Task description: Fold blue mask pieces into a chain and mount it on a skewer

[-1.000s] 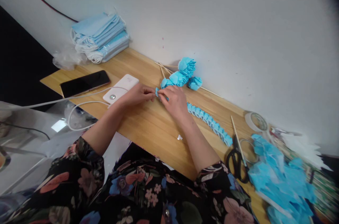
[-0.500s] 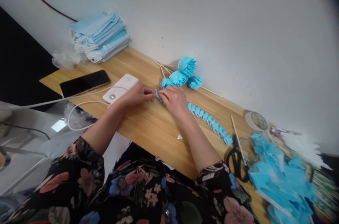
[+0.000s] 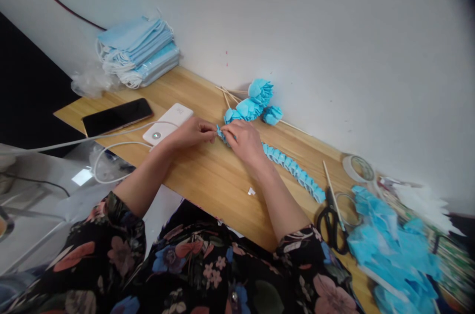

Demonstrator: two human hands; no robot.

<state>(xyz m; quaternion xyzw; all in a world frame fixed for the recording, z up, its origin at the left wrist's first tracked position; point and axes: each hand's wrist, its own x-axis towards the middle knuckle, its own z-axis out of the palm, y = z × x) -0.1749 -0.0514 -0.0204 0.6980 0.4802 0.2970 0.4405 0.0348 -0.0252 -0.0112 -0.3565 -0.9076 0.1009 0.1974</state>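
Observation:
A long pleated strip of blue fabric (image 3: 295, 170) lies across the wooden table and runs beneath my right hand (image 3: 244, 140). Its left end shows between my two hands. My right hand is closed, thumb and fingers pinching the strip near that end. With fingers pinched together, my left hand (image 3: 195, 132) meets the tip of the strip from the other side. Just beyond my hands rest blue fabric flowers (image 3: 256, 99) on thin wooden sticks, and a smaller blue flower (image 3: 272, 115) lies beside them.
Left: a stack of blue face masks (image 3: 137, 49), a black phone (image 3: 118, 117), a white power bank (image 3: 168, 123) with its cable. Right: black-handled scissors (image 3: 332, 227), a tape roll (image 3: 358, 169), a heap of blue fabric (image 3: 393, 254). A white scrap (image 3: 251, 191) lies near my right forearm.
Almost nothing differs. Both hands keep their pinch at the strip's end, and the whole view has shifted very slightly.

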